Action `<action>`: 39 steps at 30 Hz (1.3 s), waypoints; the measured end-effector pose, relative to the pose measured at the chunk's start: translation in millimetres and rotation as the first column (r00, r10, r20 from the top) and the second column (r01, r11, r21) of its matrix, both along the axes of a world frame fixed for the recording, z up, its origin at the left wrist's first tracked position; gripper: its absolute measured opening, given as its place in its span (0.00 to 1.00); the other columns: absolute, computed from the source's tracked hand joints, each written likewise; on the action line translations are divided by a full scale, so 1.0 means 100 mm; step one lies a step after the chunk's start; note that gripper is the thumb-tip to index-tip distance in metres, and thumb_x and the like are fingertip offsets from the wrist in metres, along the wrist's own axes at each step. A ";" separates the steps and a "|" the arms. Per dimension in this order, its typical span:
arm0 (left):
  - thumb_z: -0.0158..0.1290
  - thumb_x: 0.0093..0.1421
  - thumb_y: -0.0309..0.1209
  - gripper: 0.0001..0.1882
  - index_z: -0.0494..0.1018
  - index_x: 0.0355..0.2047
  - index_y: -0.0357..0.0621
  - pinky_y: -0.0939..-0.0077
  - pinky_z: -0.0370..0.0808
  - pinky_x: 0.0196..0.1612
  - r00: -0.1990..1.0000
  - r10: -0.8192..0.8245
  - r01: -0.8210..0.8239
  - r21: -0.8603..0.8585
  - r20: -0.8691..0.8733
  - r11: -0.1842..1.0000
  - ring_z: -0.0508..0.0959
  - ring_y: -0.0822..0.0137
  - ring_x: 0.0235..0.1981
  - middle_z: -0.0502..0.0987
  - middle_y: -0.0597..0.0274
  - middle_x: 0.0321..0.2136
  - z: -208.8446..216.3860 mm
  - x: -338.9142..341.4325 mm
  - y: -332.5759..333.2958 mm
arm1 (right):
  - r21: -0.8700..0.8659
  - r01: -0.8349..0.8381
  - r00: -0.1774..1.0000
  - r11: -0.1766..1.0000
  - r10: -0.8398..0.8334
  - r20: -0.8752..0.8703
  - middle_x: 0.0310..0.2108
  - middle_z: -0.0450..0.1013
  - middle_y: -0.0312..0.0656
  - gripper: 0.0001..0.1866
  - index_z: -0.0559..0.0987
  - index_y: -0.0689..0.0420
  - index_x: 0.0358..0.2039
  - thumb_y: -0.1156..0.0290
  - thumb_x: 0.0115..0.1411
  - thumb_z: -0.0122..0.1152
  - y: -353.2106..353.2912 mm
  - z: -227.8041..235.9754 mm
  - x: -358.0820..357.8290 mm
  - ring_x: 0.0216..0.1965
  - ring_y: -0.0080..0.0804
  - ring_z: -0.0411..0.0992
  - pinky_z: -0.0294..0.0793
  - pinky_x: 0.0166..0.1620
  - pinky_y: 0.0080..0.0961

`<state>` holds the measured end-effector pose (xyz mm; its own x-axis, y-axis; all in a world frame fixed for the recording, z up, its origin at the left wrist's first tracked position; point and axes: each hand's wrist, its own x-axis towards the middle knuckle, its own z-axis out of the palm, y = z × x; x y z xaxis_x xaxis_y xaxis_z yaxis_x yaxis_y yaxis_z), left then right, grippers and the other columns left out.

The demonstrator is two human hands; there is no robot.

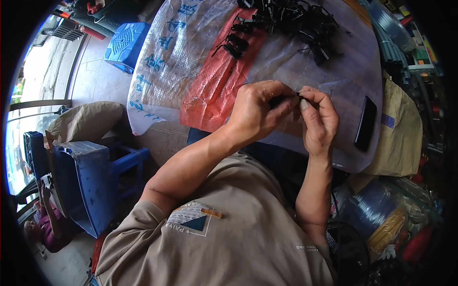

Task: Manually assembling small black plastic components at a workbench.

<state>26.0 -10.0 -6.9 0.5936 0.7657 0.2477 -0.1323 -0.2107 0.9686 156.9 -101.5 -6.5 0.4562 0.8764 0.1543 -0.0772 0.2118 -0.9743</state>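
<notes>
Above the near part of the table, my left hand point(260, 108) is closed around a small black part point(276, 101), mostly covered by the fingers. My right hand point(319, 118) pinches a thin dark end of it between thumb and forefinger, close against the left fingertips. The part's exact kind cannot be made out. At the table's far side lies a heap of black pieces point(291, 19) with thin wire-like ends. Several similar black pieces point(235, 45) lie in a row on the red stripe, left of the heap.
A woven plastic sheet point(164, 66) with a red stripe covers the table's left part. A black phone point(365, 124) lies near the right edge. Blue stool point(126, 46) stands far left, blue bin point(86, 186) near left. Wrapped bundles point(381, 214) sit at right. Another person point(52, 224) is lower left.
</notes>
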 end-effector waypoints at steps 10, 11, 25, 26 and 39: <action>0.60 0.55 0.25 0.09 0.74 0.35 0.35 0.76 0.75 0.33 0.995 0.096 -0.095 -0.030 0.037 0.995 0.78 0.71 0.29 0.78 0.58 0.28 0.12 -0.15 0.06 | 0.080 0.031 0.999 0.996 -0.030 -0.018 0.43 0.70 0.39 0.06 0.73 0.63 0.37 0.78 0.58 0.53 0.18 -0.02 -0.16 0.32 0.20 0.68 0.70 0.38 0.16; 0.61 0.54 0.27 0.12 0.73 0.38 0.37 0.75 0.75 0.34 0.985 0.102 -0.067 -0.230 0.140 0.971 0.78 0.71 0.30 0.79 0.60 0.30 0.14 -0.17 0.09 | 0.115 0.045 0.995 0.992 -0.034 -0.094 0.43 0.70 0.40 0.05 0.72 0.62 0.36 0.78 0.58 0.53 0.21 -0.02 -0.21 0.33 0.21 0.68 0.70 0.38 0.18; 0.50 0.57 0.29 0.23 0.63 0.53 0.36 0.64 0.80 0.34 0.688 0.585 -0.309 -0.556 0.431 0.772 0.79 0.53 0.39 0.74 0.49 0.39 0.05 -1.66 1.67 | -0.077 0.061 0.520 0.995 0.034 0.853 0.34 0.73 0.46 0.11 0.75 0.57 0.39 0.72 0.55 0.63 1.20 -0.04 -0.49 0.33 0.46 0.72 0.72 0.36 0.36; 0.50 0.59 0.29 0.22 0.63 0.53 0.36 0.63 0.80 0.34 0.648 0.635 -0.369 -0.555 0.422 0.745 0.78 0.55 0.37 0.75 0.50 0.38 0.08 -1.79 1.79 | -0.077 0.061 0.475 0.995 0.039 0.879 0.34 0.73 0.46 0.10 0.75 0.57 0.38 0.73 0.55 0.62 1.23 -0.12 -0.45 0.35 0.49 0.72 0.72 0.36 0.38; 0.57 0.61 0.41 0.22 0.74 0.46 0.33 0.76 0.75 0.40 0.996 0.087 -0.078 -0.238 0.028 0.968 0.77 0.72 0.32 0.79 0.61 0.33 0.21 -1.18 1.28 | -0.049 -0.015 0.994 0.999 0.020 0.108 0.33 0.73 0.38 0.09 0.74 0.63 0.43 0.76 0.62 0.55 0.74 0.13 0.00 0.29 0.21 0.71 0.73 0.33 0.20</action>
